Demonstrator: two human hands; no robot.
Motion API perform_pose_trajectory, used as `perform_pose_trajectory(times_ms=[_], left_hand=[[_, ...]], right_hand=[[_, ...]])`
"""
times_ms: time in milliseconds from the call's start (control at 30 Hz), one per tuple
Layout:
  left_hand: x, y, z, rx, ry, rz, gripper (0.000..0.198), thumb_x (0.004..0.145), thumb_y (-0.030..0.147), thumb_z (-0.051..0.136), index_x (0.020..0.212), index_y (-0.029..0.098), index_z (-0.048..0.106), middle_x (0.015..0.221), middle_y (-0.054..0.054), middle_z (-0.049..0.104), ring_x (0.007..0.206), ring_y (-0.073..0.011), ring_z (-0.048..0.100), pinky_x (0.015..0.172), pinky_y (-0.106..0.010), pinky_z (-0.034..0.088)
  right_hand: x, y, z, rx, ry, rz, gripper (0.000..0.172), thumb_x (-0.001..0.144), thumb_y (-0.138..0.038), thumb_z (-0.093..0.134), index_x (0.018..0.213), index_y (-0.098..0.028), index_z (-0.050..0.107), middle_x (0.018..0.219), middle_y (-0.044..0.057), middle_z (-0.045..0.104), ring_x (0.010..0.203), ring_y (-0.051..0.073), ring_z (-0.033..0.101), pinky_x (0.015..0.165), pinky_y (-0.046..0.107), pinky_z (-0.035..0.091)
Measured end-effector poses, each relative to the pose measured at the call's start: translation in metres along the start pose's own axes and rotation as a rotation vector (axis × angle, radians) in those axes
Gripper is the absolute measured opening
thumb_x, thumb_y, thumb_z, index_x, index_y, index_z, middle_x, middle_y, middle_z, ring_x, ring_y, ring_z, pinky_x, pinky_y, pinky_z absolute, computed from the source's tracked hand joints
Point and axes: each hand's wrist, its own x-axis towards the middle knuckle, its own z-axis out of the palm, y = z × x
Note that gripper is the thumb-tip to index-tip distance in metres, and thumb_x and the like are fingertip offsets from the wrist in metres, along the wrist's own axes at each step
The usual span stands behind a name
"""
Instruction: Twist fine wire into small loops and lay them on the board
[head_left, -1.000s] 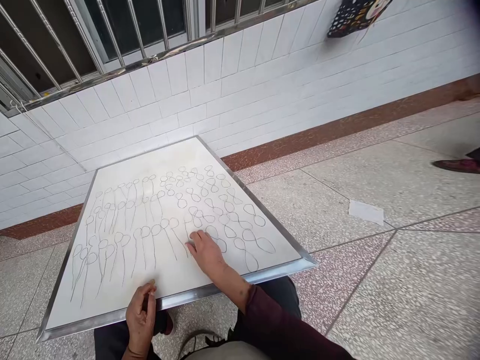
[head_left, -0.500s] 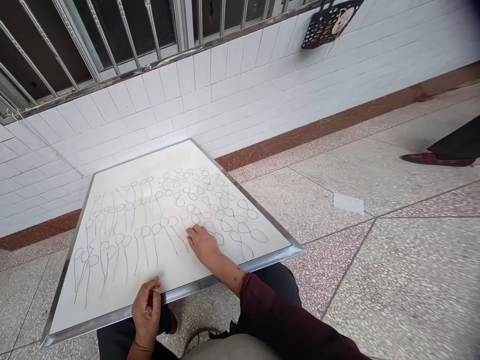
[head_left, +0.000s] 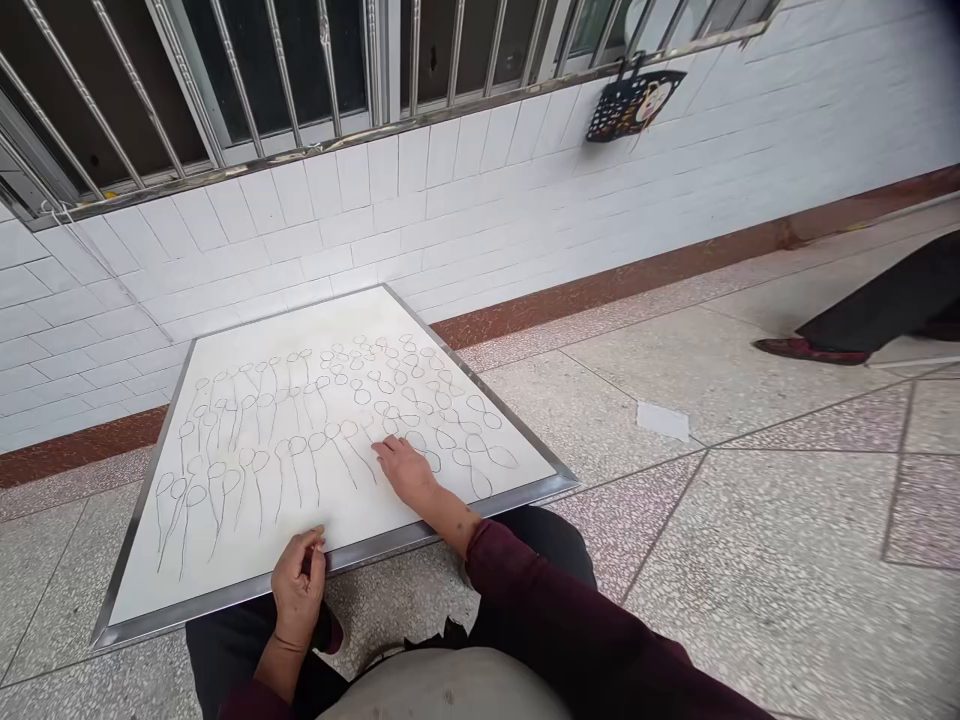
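Note:
A white board (head_left: 300, 322) with a metal frame lies before me, its near edge over my legs. On it are rows of thin dark loops with long tails (head_left: 298, 445) at the left and figure-eight loops (head_left: 487, 412) at the right. Whether they are drawn or laid-down wire I cannot tell. My right hand (head_left: 406, 472) rests on the board between the two groups, fingers stretched out and touching the surface. At the near edge, my left hand (head_left: 300, 580) is curled with thumb and fingertips together; anything between them is too small to make out.
A white tiled wall (head_left: 480, 225) with a barred window (head_left: 270, 80) stands behind the board. A dark basket (head_left: 634, 103) hangs from the bars. At the right, another person's shoe (head_left: 810, 349) is on the speckled floor, near a white paper piece (head_left: 663, 420).
The camera view has shifted, so the wall and basket sit lower in the picture. Both hands keep nearly the same places on the board. More of the other person's leg shows.

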Motion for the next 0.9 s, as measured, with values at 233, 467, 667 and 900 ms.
perform_pose_trajectory(times_ms=[233, 467, 667, 900], left_hand=[[0.0, -0.002, -0.003, -0.03, -0.018, 0.03, 0.025, 0.089, 0.029, 0.05, 0.102, 0.017, 0.068, 0.098, -0.01, 0.072, 0.086, -0.0214, 0.068, 0.077, -0.036, 0.056], [-0.005, 0.009, -0.009, -0.061, -0.055, 0.091, 0.022, 0.09, 0.027, 0.049, 0.098, 0.018, 0.067, 0.097, -0.01, 0.07, 0.089, -0.0213, 0.067, 0.079, -0.036, 0.055], [-0.012, 0.04, -0.01, -0.135, -0.162, 0.174, 0.019, 0.089, 0.022, 0.052, 0.098, 0.021, 0.069, 0.094, -0.008, 0.071, 0.087, -0.0201, 0.067, 0.077, -0.033, 0.055], [-0.007, 0.068, -0.012, -0.286, -0.217, -0.083, 0.026, 0.09, 0.037, 0.055, 0.103, 0.021, 0.07, 0.099, -0.011, 0.071, 0.077, -0.02, 0.067, 0.065, -0.03, 0.057]], right_hand=[[-0.044, -0.002, -0.026, 0.034, 0.121, -0.058, 0.027, 0.098, -0.027, 0.044, 0.12, -0.019, 0.058, 0.111, 0.01, 0.059, 0.105, 0.023, 0.054, 0.092, 0.037, 0.048], [-0.109, 0.029, -0.027, 0.123, 0.183, -0.081, 0.024, 0.096, -0.018, 0.042, 0.107, -0.018, 0.064, 0.1, 0.01, 0.061, 0.096, 0.023, 0.056, 0.091, 0.04, 0.048], [-0.093, 0.058, -0.041, 0.032, 0.153, 0.145, 0.021, 0.096, -0.022, 0.045, 0.099, -0.018, 0.065, 0.097, 0.009, 0.063, 0.094, 0.023, 0.055, 0.089, 0.035, 0.045], [-0.044, 0.062, -0.038, -0.078, 0.086, 0.265, 0.013, 0.094, -0.023, 0.05, 0.094, -0.018, 0.062, 0.096, 0.01, 0.062, 0.094, 0.025, 0.053, 0.075, 0.032, 0.046]])
